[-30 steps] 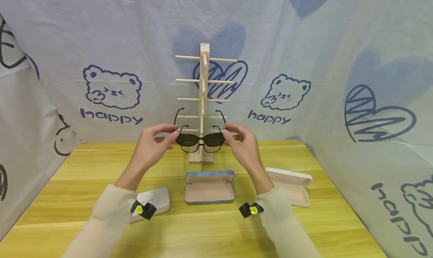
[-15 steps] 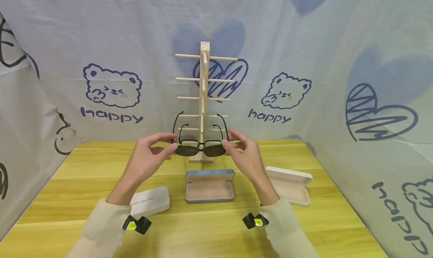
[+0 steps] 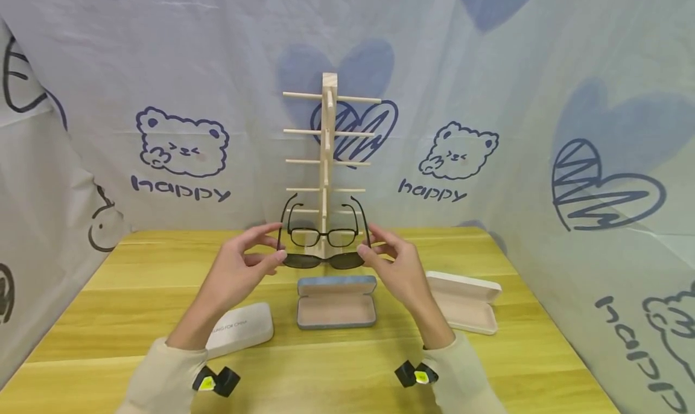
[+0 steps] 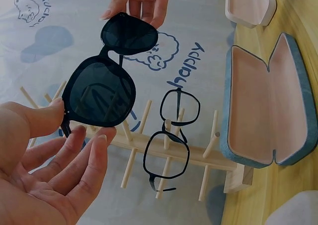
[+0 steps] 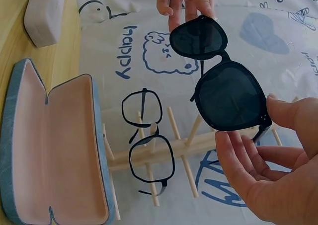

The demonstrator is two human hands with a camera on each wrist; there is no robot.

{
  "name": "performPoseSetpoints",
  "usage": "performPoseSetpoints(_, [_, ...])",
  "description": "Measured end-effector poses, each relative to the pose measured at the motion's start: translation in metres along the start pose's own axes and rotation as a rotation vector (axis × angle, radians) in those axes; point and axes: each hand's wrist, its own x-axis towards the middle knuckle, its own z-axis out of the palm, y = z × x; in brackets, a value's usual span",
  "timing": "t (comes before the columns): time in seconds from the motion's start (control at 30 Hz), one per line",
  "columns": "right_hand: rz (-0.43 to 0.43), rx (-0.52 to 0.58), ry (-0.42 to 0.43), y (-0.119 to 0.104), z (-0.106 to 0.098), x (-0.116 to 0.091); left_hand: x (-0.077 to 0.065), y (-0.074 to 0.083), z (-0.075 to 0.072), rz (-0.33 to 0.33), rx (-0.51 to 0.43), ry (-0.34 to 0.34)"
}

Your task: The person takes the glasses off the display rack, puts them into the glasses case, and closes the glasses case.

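Dark-lensed sunglasses (image 3: pixel 326 261) hang between my two hands, front toward me and temples pointing away. My left hand (image 3: pixel 245 262) pinches them at one hinge corner, thumb in front and fingers behind. At the opposite corner my right hand (image 3: pixel 395 264) pinches in the same way. Both wrist views show the black frame (image 4: pixel 102 88) with its large tinted lenses (image 5: pixel 231 96). Behind them, clear-lensed black glasses (image 3: pixel 324 238) rest on a low peg of the wooden display stand (image 3: pixel 329 124). Below the sunglasses lies an opened blue case (image 3: pixel 336 310) with a pink lining.
A closed white case (image 3: pixel 244 328) lies on the wooden table (image 3: pixel 326 372) near my left forearm. An opened white case (image 3: pixel 467 302) lies by my right forearm. Pegs stick out on both sides of the stand, before a printed cloth (image 3: pixel 244 58).
Both hands have lowered the sunglasses and brought them toward me. The front tilts more downward now, and the clear glasses on the stand show above it. The cases have stayed put.
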Motion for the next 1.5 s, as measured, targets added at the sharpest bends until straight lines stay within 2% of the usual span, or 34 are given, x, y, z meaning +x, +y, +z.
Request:
performPoseSetpoints(0.3, [-0.017, -0.028, -0.01, 0.006, -0.001, -0.008, -0.007, 0.001, 0.002, -0.054, -0.01, -0.028])
performPoseSetpoints(0.6, [-0.032, -0.031, -0.023, 0.009, -0.001, -0.011, -0.012, 0.001, 0.003, -0.057, -0.039, -0.031])
performPoseSetpoints(0.93, [-0.055, -0.038, -0.013, 0.01, 0.002, -0.012, -0.013, -0.002, 0.004, -0.043, -0.022, -0.019])
performPoseSetpoints(1.17, [-0.071, -0.039, -0.007, 0.009, 0.002, -0.012, -0.013, -0.002, 0.005, -0.045, -0.044, -0.02])
performPoseSetpoints(1.5, [-0.095, -0.067, -0.011, 0.008, 0.003, -0.012, -0.013, 0.0, 0.006, -0.034, -0.016, -0.005])
